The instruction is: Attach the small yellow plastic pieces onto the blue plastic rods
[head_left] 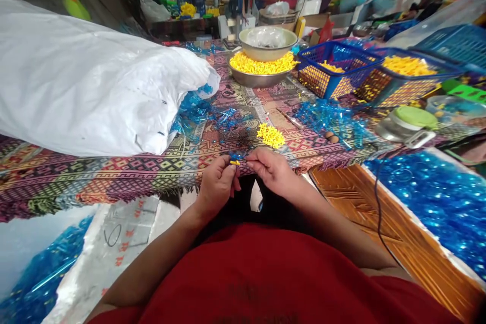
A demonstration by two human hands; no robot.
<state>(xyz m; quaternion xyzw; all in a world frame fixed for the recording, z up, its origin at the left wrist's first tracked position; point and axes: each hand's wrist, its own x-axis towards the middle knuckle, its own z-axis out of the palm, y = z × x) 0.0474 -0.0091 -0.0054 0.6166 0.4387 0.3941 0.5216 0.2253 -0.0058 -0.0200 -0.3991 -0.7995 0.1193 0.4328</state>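
Closely together, left fingers point(225, 171) pinch a yellow piece point(234, 163), right fingers point(255, 158) narrow beside it, at the patterned cloth's edge point(167, 183)

No readable text (shirt print point(258, 296) too faint)

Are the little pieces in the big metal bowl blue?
No, the pieces heaped in the metal bowl are yellow, and a paler bowl sits on top of them.

A white plastic sack point(87, 81) sprawls along the left edge of the patterned table point(94, 182) — a steel basin point(261, 79) sits at the far edge. Two blue baskets point(334, 83) stand toward the far right corner.
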